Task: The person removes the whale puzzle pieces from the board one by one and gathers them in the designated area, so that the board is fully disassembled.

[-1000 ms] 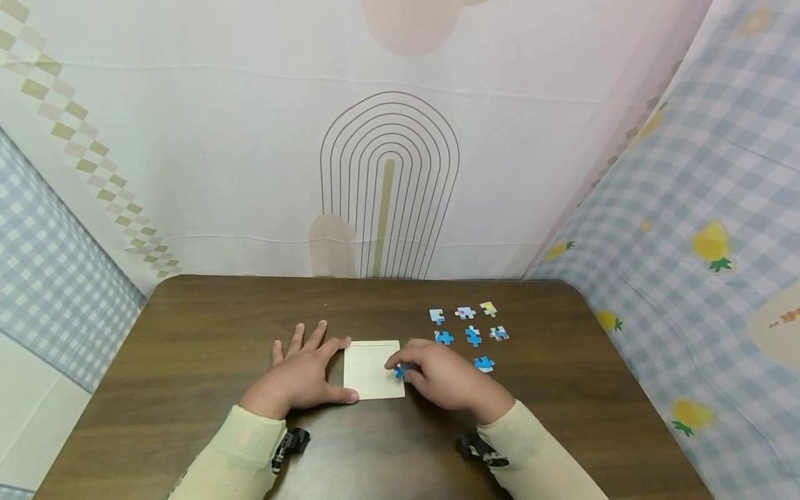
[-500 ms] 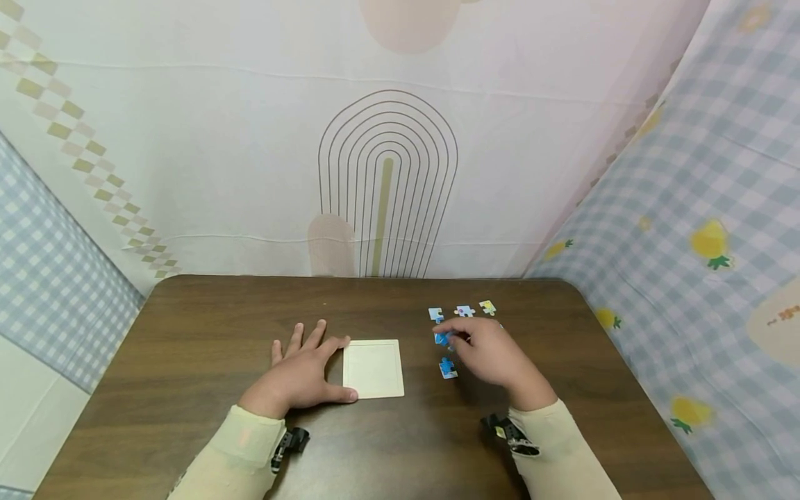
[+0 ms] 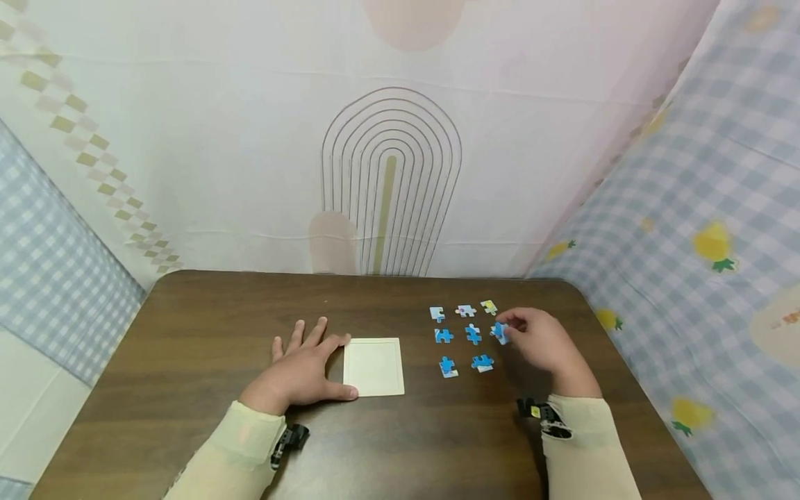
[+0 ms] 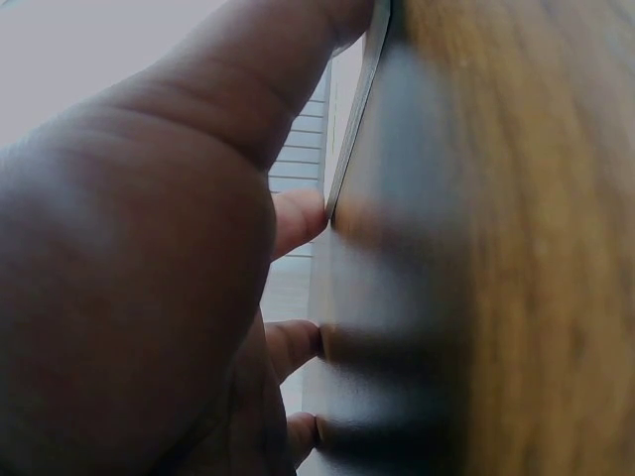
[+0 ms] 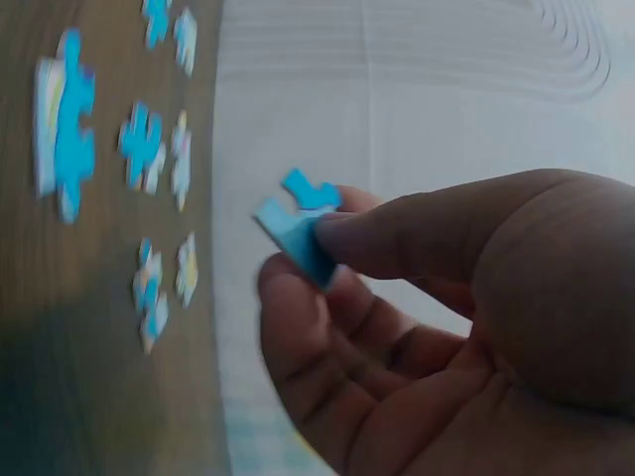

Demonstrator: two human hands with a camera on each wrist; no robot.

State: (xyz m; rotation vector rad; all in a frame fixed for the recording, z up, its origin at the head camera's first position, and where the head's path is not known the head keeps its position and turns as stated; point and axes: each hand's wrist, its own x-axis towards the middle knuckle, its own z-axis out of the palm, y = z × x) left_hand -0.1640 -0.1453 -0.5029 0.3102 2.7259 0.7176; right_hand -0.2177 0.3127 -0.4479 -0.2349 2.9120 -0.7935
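My right hand (image 3: 537, 340) pinches a blue jigsaw puzzle piece (image 5: 298, 238) between thumb and fingers. The right wrist view shows the piece tilted and raised off the table. In the head view it overlaps the right-hand end of a group of loose puzzle pieces. My left hand (image 3: 296, 371) lies with fingers spread at the left side of a square cream puzzle board (image 3: 375, 368). Its thumb tip and index fingertip touch that edge, near the two left corners. From the left wrist view, the fingertips (image 4: 301, 220) rest down at the table and the thin board edge.
Right of the board, several puzzle pieces lie apart in rough rows, among them a blue one (image 3: 444, 336), one with a white edge (image 3: 482, 362) and a yellowish one (image 3: 489, 307). A brown wooden table (image 3: 237, 305) ends at a hanging patterned cloth (image 3: 250, 173).
My right hand has moved right from over the board, past the loose pieces, carrying the blue puzzle piece. Pieces it had covered now show. My left hand stays at the board.
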